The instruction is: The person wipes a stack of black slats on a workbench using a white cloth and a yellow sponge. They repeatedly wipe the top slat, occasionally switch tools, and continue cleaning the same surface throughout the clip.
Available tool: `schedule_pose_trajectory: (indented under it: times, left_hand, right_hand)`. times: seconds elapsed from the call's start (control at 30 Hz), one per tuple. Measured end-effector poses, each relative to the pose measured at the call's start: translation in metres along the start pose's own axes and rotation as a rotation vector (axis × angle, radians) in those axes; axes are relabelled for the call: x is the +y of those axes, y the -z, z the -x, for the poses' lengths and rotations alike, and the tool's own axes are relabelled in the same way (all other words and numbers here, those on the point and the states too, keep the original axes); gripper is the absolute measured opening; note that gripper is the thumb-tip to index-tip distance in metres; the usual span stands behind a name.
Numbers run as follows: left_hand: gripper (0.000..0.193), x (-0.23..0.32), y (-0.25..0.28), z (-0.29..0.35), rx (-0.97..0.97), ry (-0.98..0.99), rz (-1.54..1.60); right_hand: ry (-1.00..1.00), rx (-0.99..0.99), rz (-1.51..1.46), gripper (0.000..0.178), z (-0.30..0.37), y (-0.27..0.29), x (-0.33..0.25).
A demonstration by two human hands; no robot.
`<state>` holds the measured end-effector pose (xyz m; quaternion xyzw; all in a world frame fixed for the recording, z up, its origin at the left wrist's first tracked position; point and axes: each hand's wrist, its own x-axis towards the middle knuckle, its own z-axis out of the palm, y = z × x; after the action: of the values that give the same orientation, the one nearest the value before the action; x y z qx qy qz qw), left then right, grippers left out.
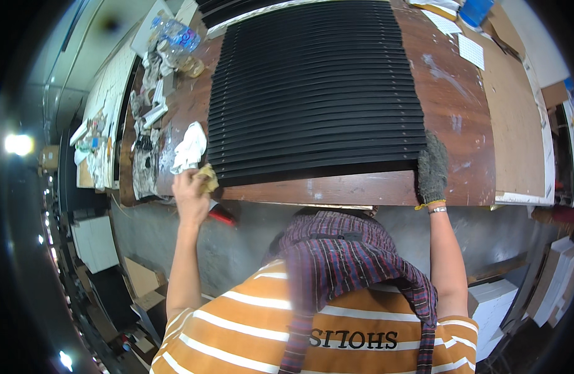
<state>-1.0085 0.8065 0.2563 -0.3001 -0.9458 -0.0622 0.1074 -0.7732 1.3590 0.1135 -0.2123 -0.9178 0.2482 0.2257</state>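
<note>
A broad set of long black strips lies side by side on the brown table, with rows of small pale marks near both ends. My bare left hand is closed on a crumpled yellowish cloth, close to the near left corner of the strips. Just beyond that hand lies a bunched white cloth. My right hand wears a grey knit glove with a yellow hem. It lies stretched along the near right ends of the strips, touching them; its inner side is hidden.
The brown table has whitish smears. Plastic bottles and soiled rags crowd its left side. White paper sheets and a blue container are at the far right. Something red shows below the near edge.
</note>
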Motion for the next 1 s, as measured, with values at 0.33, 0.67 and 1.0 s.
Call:
schedule_pose_trajectory:
  times: [0.33, 0.67, 1.0]
  left_hand:
    - [0.045, -0.127, 0.001, 0.011, 0.355, 0.415, -0.037]
    - [0.054, -0.331, -0.059, -0.013, 0.295, 1.112, 0.067]
    - [0.081, -0.134, -0.094, -0.022, -0.022, 0.062, 0.283]
  right_hand:
    - [-0.116, 0.02, -0.104, 0.05, -0.002, 0.004, -0.011]
    - [-0.284, -0.007, -0.047, 0.06, 0.004, 0.0, 0.009]
    - [-0.263, 0.035, -0.033, 0.056, 0.007, -0.002, -0.009]
